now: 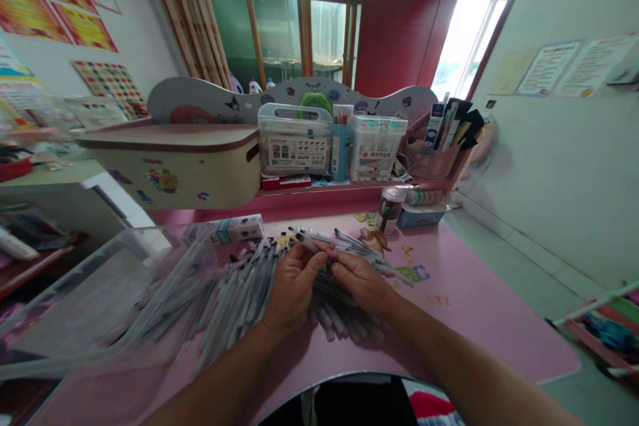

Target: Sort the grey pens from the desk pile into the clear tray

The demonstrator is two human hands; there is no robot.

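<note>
A heap of several grey-white pens (239,286) lies spread on the pink desk (474,319). My left hand (292,289) rests on the heap, its fingers curled around a small bunch of pens (319,243) that points up and to the right. My right hand (362,283) lies just beside it, palm down, fingers closed on the same bunch. More pens fan out to the right of my right hand.
A clear plastic bin (94,293) stands at the left of the desk. A small white box (234,227) lies behind the heap. Marker cases (294,143), a cup (390,208) and pen holders (439,146) fill the back shelf. A white wall runs along the right.
</note>
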